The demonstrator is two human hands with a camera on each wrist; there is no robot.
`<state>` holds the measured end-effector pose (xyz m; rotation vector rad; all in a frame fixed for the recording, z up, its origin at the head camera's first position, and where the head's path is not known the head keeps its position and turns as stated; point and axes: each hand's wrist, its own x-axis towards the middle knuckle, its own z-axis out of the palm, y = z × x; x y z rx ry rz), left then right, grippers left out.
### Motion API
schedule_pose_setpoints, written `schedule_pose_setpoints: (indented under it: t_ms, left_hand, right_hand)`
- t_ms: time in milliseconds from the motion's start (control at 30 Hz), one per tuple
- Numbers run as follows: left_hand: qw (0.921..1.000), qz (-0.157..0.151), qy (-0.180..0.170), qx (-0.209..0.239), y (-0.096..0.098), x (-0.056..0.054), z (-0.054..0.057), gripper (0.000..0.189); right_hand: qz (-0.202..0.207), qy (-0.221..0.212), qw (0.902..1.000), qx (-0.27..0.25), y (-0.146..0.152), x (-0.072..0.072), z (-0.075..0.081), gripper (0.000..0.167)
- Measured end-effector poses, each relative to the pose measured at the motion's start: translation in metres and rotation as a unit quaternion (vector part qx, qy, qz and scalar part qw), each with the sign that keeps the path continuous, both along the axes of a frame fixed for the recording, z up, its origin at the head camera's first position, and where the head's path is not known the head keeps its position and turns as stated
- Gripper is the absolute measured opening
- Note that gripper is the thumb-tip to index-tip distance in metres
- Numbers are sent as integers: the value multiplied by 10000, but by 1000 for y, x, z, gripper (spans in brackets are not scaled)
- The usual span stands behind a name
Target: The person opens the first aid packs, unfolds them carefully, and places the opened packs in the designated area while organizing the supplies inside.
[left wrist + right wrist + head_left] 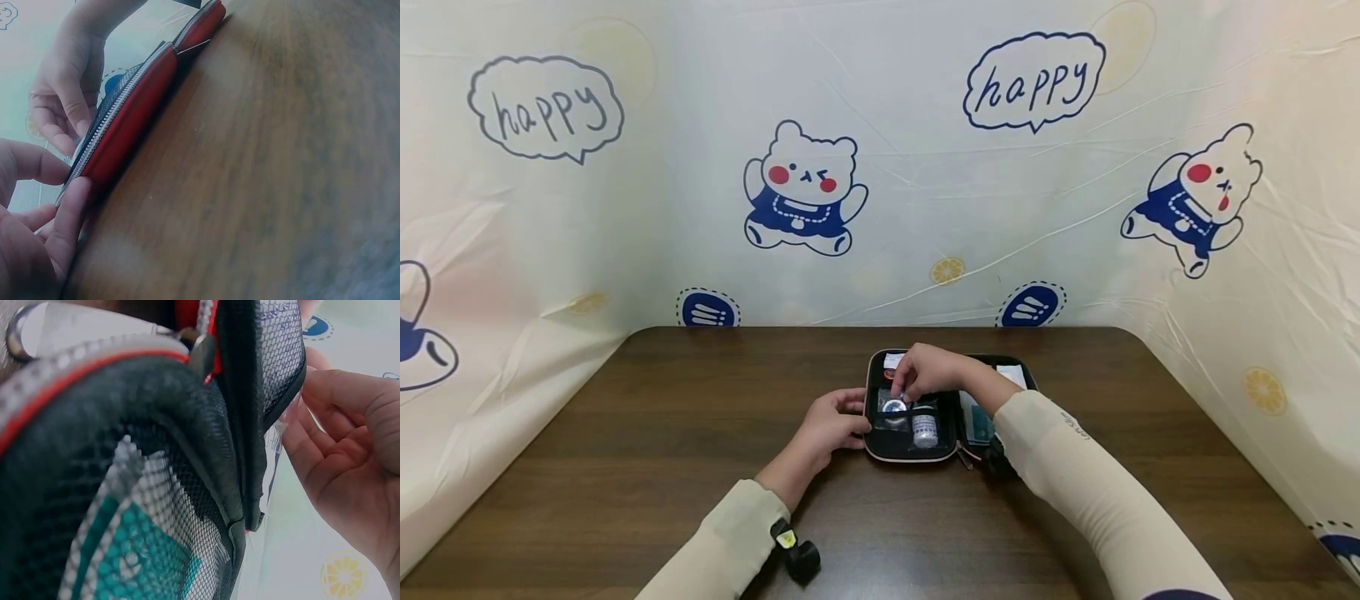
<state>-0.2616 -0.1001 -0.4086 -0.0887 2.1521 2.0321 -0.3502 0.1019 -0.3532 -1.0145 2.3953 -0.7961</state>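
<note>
A zip case (912,454) with a black inside and a red outside (134,125) lies unfolded on the table. My left hand (831,429) holds its left edge, thumb in front and fingers along the side. Over the left half, my right hand (931,371) pinches the top of a clear packet with a round white item (894,407). Right beside that packet, a small white-labelled bottle (925,427) sits under a black elastic band. In the right wrist view, the right hand's fingertips (297,434) meet at clear material; the item itself is mostly hidden.
The case's right half has a mesh pocket holding a green-and-white packet (144,550). A zipper pull (203,356) hangs at the fold's front. Brown wooden tabletop (662,467) surrounds the case, and a printed curtain (895,167) stands behind it.
</note>
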Motion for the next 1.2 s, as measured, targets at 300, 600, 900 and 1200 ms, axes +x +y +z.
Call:
schedule_pose_setpoints:
  t_ms: [300,600,900,1200]
  left_hand:
    - [9996,89,-193,167,1,-1,3,51]
    - [9996,77,-186,173,1,-4,5,51]
    - [9995,105,-132,264,1,-5,1,52]
    - [9997,71,-64,214,1,-3,-1,52]
  right_hand:
    - [314,-161,9991,219,-4,-3,0,13]
    - [575,-404,9974,184,-6,0,3,17]
    - [524,-841,9951,41,-8,2,-1,22]
    - [400,-763,9963,-31,-1,4,0,20]
